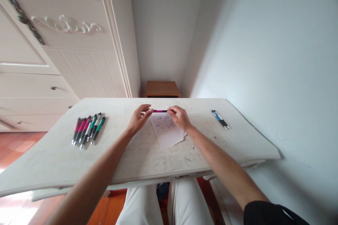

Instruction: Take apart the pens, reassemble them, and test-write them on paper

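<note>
A magenta and black pen [160, 111] lies level between my two hands, over the top of a sheet of paper [169, 137] covered in handwriting. My left hand [139, 117] pinches its left end between thumb and fingers. At the black right end, the fingertips of my right hand [180, 116] are closed on the pen, hiding its tip. Part of another sheet sticks out under the paper's right edge.
Several magenta, white and green pens [88, 128] lie bunched on the left of the white table [126, 168]. Two pens [220, 119], one blue, lie at the right. A wall [277, 59] borders the right side; a wooden stand [163, 88] is behind.
</note>
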### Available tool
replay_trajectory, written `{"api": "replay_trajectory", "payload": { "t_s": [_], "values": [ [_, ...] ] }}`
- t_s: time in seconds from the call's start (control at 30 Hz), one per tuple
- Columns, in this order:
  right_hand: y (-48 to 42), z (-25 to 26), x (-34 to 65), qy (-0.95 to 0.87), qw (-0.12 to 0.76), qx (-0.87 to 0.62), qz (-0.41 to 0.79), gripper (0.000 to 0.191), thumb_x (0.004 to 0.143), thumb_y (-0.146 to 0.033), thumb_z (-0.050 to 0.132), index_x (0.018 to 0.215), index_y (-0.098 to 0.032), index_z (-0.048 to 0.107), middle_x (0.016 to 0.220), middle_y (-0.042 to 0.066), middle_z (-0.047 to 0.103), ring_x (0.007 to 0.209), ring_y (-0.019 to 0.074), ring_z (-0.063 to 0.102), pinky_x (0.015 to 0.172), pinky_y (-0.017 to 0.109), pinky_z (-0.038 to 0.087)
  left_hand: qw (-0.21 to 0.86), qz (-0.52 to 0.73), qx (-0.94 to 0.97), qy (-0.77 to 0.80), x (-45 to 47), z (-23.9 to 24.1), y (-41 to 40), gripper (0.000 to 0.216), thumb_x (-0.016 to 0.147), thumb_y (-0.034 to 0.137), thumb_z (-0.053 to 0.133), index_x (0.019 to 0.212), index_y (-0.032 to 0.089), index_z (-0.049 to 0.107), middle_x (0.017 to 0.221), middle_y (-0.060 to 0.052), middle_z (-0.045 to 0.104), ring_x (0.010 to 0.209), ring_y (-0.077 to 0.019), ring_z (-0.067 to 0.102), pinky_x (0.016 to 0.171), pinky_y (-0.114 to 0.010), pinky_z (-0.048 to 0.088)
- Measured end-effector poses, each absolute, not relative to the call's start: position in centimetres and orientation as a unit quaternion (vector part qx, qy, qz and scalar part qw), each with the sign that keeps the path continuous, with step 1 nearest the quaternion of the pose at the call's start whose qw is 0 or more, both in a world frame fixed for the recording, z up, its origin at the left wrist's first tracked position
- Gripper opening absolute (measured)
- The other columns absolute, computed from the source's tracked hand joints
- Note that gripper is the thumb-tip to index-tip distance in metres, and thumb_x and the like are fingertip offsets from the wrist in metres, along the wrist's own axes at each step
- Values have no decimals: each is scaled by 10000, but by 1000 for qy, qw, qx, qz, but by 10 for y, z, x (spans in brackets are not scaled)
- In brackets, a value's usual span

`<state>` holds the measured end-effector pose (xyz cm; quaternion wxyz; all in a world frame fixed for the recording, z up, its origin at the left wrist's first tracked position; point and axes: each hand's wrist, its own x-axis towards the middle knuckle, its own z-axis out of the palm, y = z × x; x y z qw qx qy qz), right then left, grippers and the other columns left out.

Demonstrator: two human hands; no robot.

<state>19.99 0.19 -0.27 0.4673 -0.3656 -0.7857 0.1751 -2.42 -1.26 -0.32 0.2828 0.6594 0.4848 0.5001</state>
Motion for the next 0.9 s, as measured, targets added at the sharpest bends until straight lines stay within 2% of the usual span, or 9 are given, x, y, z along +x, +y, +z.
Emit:
{"api": "replay_trajectory", "payload": {
  "t_s": [0.1,0.17,0.33,0.47,0.6,0.7,0.8,0.83,0.9],
  "values": [
    [2,-4,200,-787,468,-361,178,196,903,-310,506,820,-185,632,770,45,606,687,158,540,683,277,438,284,466,676,495,-25,-4,-12,513,886,589,400,743,153,628,658,-31,610,651,-152,570,640,-271,445],
    [3,-5,200,-788,465,-362,178,197,904,-314,506,820,-185,630,772,45,608,686,156,540,678,275,439,285,453,686,493,-26,-5,-11,531,885,593,395,641,162,588,597,-20,576,596,-140,533,618,-268,439],
    [4,-6,200,-787,464,-370,170,213,909,-329,503,813,-186,628,758,37,602,672,152,534,664,269,437,310,473,670,481,-26,-6,-9,406,787,545,581,892,163,667,812,-63,691,710,-174,602,667,-295,487],
    [4,-6,200,-787,462,-376,164,212,913,-332,499,813,-191,622,754,36,601,674,155,536,665,270,434,306,483,677,463,-25,-2,-11,330,732,480,652,852,173,661,930,-83,695,835,-209,631,714,-323,500],
    [4,-6,200,-785,463,-378,162,213,914,-323,496,800,-191,618,745,37,598,671,158,536,664,272,430,302,506,665,459,-23,1,-14,453,711,493,687,1019,167,628,1080,-108,661,935,-218,626,738,-309,498],
    [5,-6,200,-786,461,-379,164,213,915,-327,494,803,-193,616,745,36,595,671,158,533,663,272,430,311,500,654,475,-22,-1,-13,485,803,560,564,1056,149,614,943,-89,679,835,-188,625,695,-285,487],
    [4,-6,200,-786,462,-377,164,213,916,-326,489,802,-195,611,741,34,588,668,158,526,664,275,426,301,461,680,484,-23,-5,-10,490,871,581,434,775,149,644,664,-37,627,649,-154,581,646,-275,460],
    [4,-6,200,-786,462,-376,164,212,917,-324,488,801,-193,609,737,33,583,665,159,524,662,276,423,297,454,687,483,-23,-6,-9,494,874,576,433,716,153,634,632,-30,613,625,-149,570,643,-275,457],
    [4,-7,200,-788,460,-375,163,214,918,-323,485,802,-191,606,734,33,577,668,162,526,662,276,419,295,460,690,475,-24,-7,-8,443,849,557,494,745,157,654,665,-33,640,650,-155,587,657,-277,466]
  ]
}}
